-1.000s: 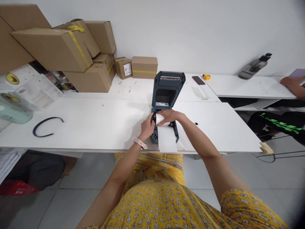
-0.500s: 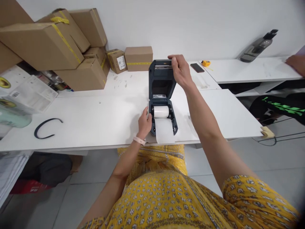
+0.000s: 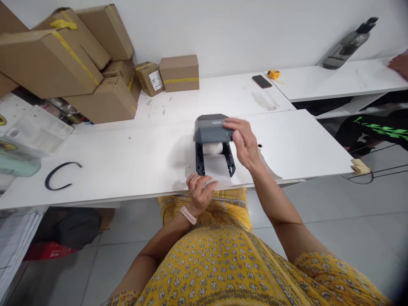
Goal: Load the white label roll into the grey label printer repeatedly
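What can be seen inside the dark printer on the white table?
Inside the printer sits a white roll, with a paper strip in front. The tilted lid hides whatever lies behind the roll, and the left hand covers part of the strip's near end.

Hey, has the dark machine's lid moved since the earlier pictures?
Yes: against the machine's base, the lid has swung down toward the near side; raised before, it now partly hides the white roll.

Right hand (image 3: pixel 244 142) out front, fingers stretched leftward, forearm (image 3: pixel 280 202) slanting in; left hand (image 3: pixel 201 193) sits lower, fingers half-curled!
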`<action>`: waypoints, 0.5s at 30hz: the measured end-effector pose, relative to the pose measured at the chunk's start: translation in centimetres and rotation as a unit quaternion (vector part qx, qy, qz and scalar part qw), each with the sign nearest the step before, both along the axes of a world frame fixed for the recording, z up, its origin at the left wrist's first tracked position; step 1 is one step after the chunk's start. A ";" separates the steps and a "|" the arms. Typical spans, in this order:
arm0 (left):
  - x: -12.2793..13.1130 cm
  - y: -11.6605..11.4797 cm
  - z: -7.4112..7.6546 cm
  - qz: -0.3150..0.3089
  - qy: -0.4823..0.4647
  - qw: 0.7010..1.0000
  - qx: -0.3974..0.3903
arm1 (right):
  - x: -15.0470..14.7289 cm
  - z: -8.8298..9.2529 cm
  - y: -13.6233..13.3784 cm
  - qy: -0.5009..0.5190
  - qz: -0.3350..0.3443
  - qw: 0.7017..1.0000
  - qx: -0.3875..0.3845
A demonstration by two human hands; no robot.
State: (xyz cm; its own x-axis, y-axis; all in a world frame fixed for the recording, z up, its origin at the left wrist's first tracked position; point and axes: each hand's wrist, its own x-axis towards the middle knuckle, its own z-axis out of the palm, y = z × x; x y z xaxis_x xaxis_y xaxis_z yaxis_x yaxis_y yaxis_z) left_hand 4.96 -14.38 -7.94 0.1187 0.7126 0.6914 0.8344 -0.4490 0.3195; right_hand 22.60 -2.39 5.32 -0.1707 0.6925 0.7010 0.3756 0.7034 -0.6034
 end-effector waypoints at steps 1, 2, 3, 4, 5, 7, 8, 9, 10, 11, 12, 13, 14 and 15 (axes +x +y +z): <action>0.1 0.0 -0.1 0.004 -0.005 1.000 -0.007 | 0.2 -1.1 -1.0 0.005 -0.001 1.000 -0.024; 0.1 -0.2 -0.3 0.008 -0.010 1.000 -0.020 | 0.3 -2.2 -1.9 0.014 -0.006 0.999 -0.053; 0.2 -0.3 -0.4 0.011 -0.015 0.999 -0.033 | 0.4 -3.3 -2.6 0.026 -0.013 0.996 -0.082; 0.2 -0.4 -0.5 0.013 -0.018 0.999 -0.043 | 0.4 -4.3 -3.2 0.040 -0.021 0.993 -0.109; 0.2 -0.5 -0.6 0.014 -0.020 0.999 -0.046 | 0.3 -5.1 -3.7 0.056 -0.027 0.989 -0.132; 0.2 -0.6 -0.6 0.016 -0.021 0.999 -0.031 | 0.2 -6.5 -4.2 0.081 -0.043 0.982 -0.162; 0.2 -0.6 -0.6 0.014 -0.021 1.000 -0.015 | 0.2 -7.0 -4.2 0.090 -0.054 0.979 -0.172; 0.2 -0.5 -0.6 0.013 -0.022 1.000 0.002 | 0.1 -7.4 -4.2 0.100 -0.065 0.976 -0.180; 0.2 -0.5 -0.6 0.011 -0.023 1.000 0.016 | 0.2 -7.8 -4.0 0.113 -0.073 0.973 -0.187; 0.2 -0.4 -0.6 0.008 -0.024 0.999 0.026 | 0.2 -8.1 -3.9 0.128 -0.073 0.969 -0.199; 0.1 -0.4 -0.6 0.005 -0.025 0.999 0.029 | 0.3 -8.5 -3.8 0.147 -0.066 0.963 -0.216; 0.1 -0.4 -0.6 0.004 -0.024 0.999 0.029 | 0.3 -8.9 -3.7 0.167 -0.054 0.955 -0.239; 0.1 -0.5 -0.6 0.002 -0.022 0.999 0.031 | 0.4 -9.2 -3.7 0.187 -0.040 0.945 -0.266; 0.1 -0.6 -0.5 -0.002 -0.023 0.999 0.038 | 0.4 -9.6 -3.7 0.206 -0.026 0.932 -0.297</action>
State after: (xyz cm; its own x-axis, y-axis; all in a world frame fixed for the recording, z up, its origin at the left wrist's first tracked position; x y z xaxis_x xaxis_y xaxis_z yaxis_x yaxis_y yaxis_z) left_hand 5.01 -14.95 -8.47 0.0894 0.6572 0.7484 0.8178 -0.4774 0.3215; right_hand 23.04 -6.09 -4.28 0.0717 0.9791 0.1901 0.0507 0.1868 -0.9811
